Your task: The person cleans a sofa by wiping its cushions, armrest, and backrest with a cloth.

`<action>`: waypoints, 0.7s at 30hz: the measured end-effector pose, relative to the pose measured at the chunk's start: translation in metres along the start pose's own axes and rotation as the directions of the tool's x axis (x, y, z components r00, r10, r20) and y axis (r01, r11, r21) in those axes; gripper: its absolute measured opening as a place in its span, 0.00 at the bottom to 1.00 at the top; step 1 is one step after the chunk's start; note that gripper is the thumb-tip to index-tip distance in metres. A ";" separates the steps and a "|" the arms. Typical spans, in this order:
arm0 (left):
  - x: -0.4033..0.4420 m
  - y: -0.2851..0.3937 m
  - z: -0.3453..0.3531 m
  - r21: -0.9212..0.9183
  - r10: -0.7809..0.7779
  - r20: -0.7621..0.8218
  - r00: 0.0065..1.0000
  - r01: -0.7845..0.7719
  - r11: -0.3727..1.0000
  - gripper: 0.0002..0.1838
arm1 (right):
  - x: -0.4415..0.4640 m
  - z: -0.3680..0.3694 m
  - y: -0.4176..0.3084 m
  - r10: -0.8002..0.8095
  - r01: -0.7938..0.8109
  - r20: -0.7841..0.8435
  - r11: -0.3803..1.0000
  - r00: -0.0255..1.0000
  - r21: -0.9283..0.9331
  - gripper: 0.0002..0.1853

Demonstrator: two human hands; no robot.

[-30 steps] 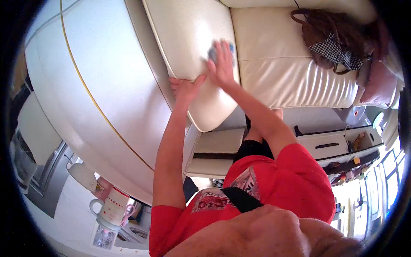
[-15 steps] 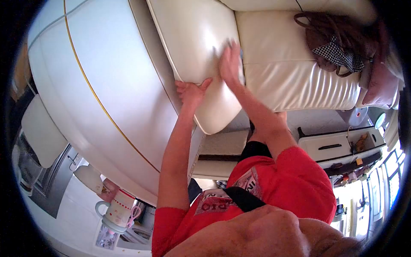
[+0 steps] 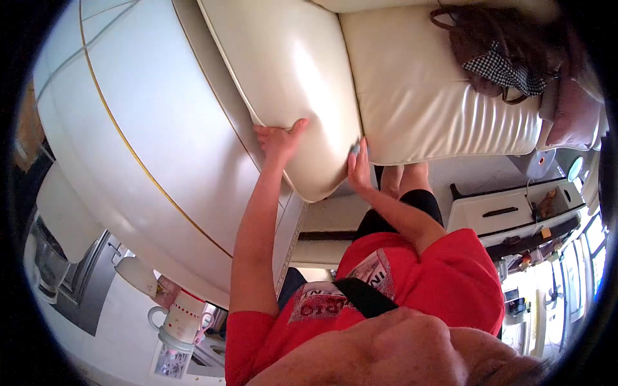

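A cream leather sofa seat cushion (image 3: 290,71) with a piped edge lies in front of me. My left hand (image 3: 280,145) grips its left edge, fingers over the piping and thumb on top. My right hand (image 3: 360,172) is at the cushion's near right side, by the gap to the neighbouring cream cushion (image 3: 412,83). Between its fingers shows a small blue-grey thing (image 3: 355,148), mostly hidden, so I cannot tell its kind.
A large white panel with a gold line (image 3: 141,154) stands close on the left. On the sofa's far right lie a brown bag (image 3: 483,58) with checked cloth and a mauve cushion (image 3: 571,122). Cups (image 3: 183,315) appear at lower left, a white drawer unit (image 3: 496,209) at right.
My right hand has slid from the cushion's middle toward me, down to its near right corner. My left hand keeps its grip on the edge. The view has shifted slightly.
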State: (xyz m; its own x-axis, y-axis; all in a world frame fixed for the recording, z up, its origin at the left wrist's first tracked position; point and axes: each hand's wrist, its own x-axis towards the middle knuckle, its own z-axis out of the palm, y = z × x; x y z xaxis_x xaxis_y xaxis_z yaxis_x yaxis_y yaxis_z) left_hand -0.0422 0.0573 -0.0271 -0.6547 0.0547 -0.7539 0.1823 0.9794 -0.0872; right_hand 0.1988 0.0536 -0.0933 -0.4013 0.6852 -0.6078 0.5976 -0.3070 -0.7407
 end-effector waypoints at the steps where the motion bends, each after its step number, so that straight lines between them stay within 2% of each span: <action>1: -0.005 0.007 -0.007 0.001 0.006 -0.011 1.000 -0.006 1.000 0.76 | -0.006 -0.002 0.002 -0.009 0.009 -0.004 1.000 1.000 0.008 0.31; 3: -0.018 0.015 -0.018 0.037 -0.010 -0.008 1.000 0.010 0.999 0.77 | -0.016 -0.006 0.004 0.258 -0.259 0.123 0.966 0.958 -0.005 0.32; 4: -0.013 0.011 -0.014 0.039 -0.006 -0.013 1.000 0.006 0.999 0.77 | -0.007 -0.010 -0.015 0.255 -0.257 0.121 0.967 0.959 0.000 0.32; 6: -0.001 0.000 -0.002 0.085 0.023 -0.006 1.000 -0.023 0.996 0.71 | 0.030 -0.019 -0.061 0.055 -0.056 0.023 0.996 0.998 0.071 0.34; 8: -0.010 0.011 -0.011 0.079 0.016 0.015 1.000 -0.018 0.997 0.71 | 0.082 -0.013 -0.107 -0.062 0.053 0.004 0.882 0.998 0.468 0.36; 10: -0.008 0.009 -0.010 0.073 0.012 0.031 0.999 -0.015 0.997 0.72 | 0.123 -0.005 -0.159 -0.239 0.219 -0.014 0.863 0.971 0.455 0.32; 11: 0.000 -0.006 0.000 0.056 0.096 -0.097 0.991 -0.091 0.994 0.72 | 0.139 0.002 -0.182 -0.452 0.444 -0.049 0.844 0.891 0.299 0.27; 12: 0.006 -0.015 0.005 0.052 0.177 -0.222 0.959 -0.169 0.984 0.72 | 0.155 0.008 -0.196 -0.641 0.640 -0.047 0.757 0.767 0.131 0.23; 13: 0.001 -0.012 0.002 0.054 0.177 -0.223 0.959 -0.169 0.984 0.72 | 0.173 0.010 -0.199 -0.640 0.640 -0.048 0.757 0.767 0.133 0.23; 15: -0.011 0.003 -0.005 -0.087 -0.005 -0.103 0.995 -0.004 0.996 0.76 | 0.210 0.018 -0.203 -0.713 0.714 -0.072 0.683 0.697 0.152 0.16; 16: -0.006 0.002 -0.001 -0.091 -0.014 -0.104 0.994 0.005 0.996 0.76 | 0.224 0.020 -0.203 -0.725 0.747 -0.188 0.656 0.663 0.108 0.13; 18: 0.000 -0.003 0.007 -0.017 -0.017 -0.008 1.000 0.017 1.000 0.76 | 0.248 0.018 -0.197 -0.673 0.714 -0.305 0.699 0.674 0.037 0.11; 20: -0.007 0.003 -0.003 -0.071 -0.010 0.006 1.000 0.011 0.997 0.76 | 0.283 0.024 -0.166 -0.483 0.537 -0.404 0.843 0.777 0.024 0.12; 21: -0.010 0.006 -0.007 -0.125 0.006 0.014 1.000 -0.004 0.992 0.76 | 0.298 0.020 -0.145 -0.393 0.428 -0.337 0.903 0.856 0.031 0.13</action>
State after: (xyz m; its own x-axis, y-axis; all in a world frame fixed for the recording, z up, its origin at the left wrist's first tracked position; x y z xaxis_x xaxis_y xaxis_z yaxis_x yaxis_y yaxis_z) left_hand -0.0397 0.0637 -0.0151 -0.6431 0.0580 -0.7636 0.0918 0.9958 -0.0016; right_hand -0.0217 0.2887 -0.1726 -0.3445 0.9294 -0.1323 0.3465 -0.0051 -0.9380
